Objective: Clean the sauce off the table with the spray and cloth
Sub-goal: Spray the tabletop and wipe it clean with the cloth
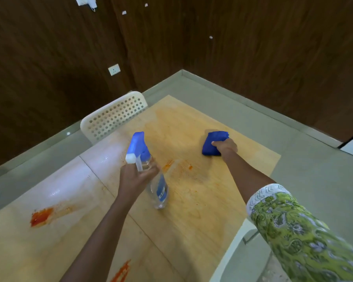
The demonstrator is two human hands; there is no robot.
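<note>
My left hand (138,176) grips the neck of a clear spray bottle (159,190) with a blue and white trigger head, held tilted above the middle of the wooden table (222,190). My right hand (225,147) holds a bunched blue cloth (212,142) down on the far right part of the table. A thin orange sauce smear (171,164) lies between the two hands. A thick red sauce blotch (41,216) sits at the left. Another red streak (121,272) runs along the near edge.
A white perforated chair (114,117) stands at the table's far side. The curved back of another white chair (236,247) is at the near right under my sleeve. Grey floor and dark wood walls surround the table.
</note>
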